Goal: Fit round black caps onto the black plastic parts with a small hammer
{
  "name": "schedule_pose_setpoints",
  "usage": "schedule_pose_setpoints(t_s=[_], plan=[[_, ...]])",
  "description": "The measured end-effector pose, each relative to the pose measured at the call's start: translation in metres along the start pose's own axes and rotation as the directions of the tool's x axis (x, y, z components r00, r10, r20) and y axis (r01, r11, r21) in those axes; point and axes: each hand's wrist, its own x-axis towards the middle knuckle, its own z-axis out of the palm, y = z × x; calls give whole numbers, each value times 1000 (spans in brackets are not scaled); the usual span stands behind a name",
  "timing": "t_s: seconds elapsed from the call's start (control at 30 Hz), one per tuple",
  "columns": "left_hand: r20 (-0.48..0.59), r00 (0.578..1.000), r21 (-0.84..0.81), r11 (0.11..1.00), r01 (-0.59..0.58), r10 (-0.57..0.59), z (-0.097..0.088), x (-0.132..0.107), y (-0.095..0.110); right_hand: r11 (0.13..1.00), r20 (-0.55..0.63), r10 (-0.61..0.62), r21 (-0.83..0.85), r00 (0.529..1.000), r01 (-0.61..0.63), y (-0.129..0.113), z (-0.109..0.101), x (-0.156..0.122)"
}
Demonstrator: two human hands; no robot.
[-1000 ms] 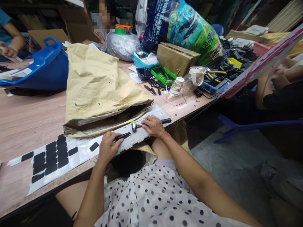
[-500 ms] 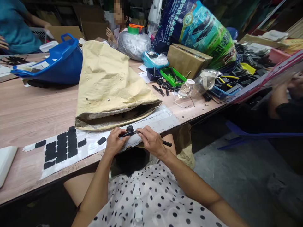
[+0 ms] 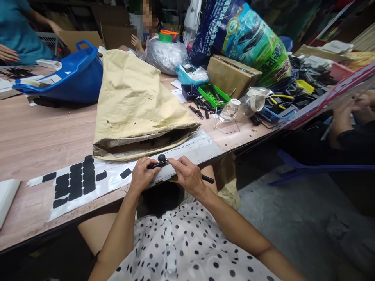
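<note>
At the table's near edge my left hand (image 3: 142, 174) pinches a slim black plastic piece (image 3: 157, 165) against a white strip (image 3: 195, 150). My right hand (image 3: 186, 175) is closed round the handle of a small hammer (image 3: 162, 157), whose dark round head sits just above the black piece. The hammer's black handle end sticks out past my right wrist. To the left lies a white backing sheet (image 3: 114, 177) with several black pads (image 3: 75, 184) on it.
A big tan paper sack (image 3: 133, 103) lies open just behind my hands. Farther back stand a blue basket (image 3: 67, 80), a green tray (image 3: 212, 95), a cardboard box (image 3: 231, 74), a clear jar (image 3: 229, 110) and loose black parts. Other people sit at the left, back and right.
My right hand lifted the hammer from the table and brought its head over the black piece in my left hand. My view shifted so the table contents sit further right.
</note>
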Motion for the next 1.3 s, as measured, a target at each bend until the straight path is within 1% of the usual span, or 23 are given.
schedule_pose_setpoints(t_s=[0.17,0.23,0.3,0.37,0.43,0.57,0.67,0.83,0.93,1.03,1.13,1.23,1.27,1.3], plan=[[-20,1000,3,1000,-10,10,1,0,-4,1000,31,-6,-14,999,7,4,1,-4],[-15,1000,10,1000,-17,17,1,0,-3,1000,-3,13,-10,1000,-13,8,-1,-2],[-10,1000,24,1000,-15,15,0,0,-1,999,-53,36,-8,998,-37,17,-5,2],[-7,1000,41,999,-6,6,-2,-1,1,999,-83,39,-23,996,-41,32,-10,9],[-2,1000,50,999,1,-1,-2,-2,2,998,-79,8,-57,997,-13,53,-15,18],[9,1000,54,999,5,-5,-2,-2,1,983,-3,-112,-145,994,110,94,-17,33],[18,1000,48,999,1,-2,-2,-2,0,981,29,-143,-128,989,146,109,-11,37],[23,1000,44,999,-11,10,-5,-4,0,989,-13,-111,-99,994,109,109,-2,34],[20,1000,60,998,-18,17,-6,-4,1,991,-20,-81,-106,997,78,107,0,33],[18,1000,70,997,-22,21,-7,-2,2,991,-20,-75,-110,997,72,106,0,34],[-17,1000,59,998,-8,9,-10,-3,6,991,-19,-76,-112,997,73,107,1,35],[-70,997,-8,1000,-26,25,-10,-18,14,991,-16,-65,-120,998,63,107,2,36],[-63,997,-36,998,-53,51,-8,-27,16,991,-14,-61,-123,998,59,107,2,36],[-33,995,-56,994,-94,92,-5,-38,19,990,-10,-57,-127,998,55,106,2,36]])
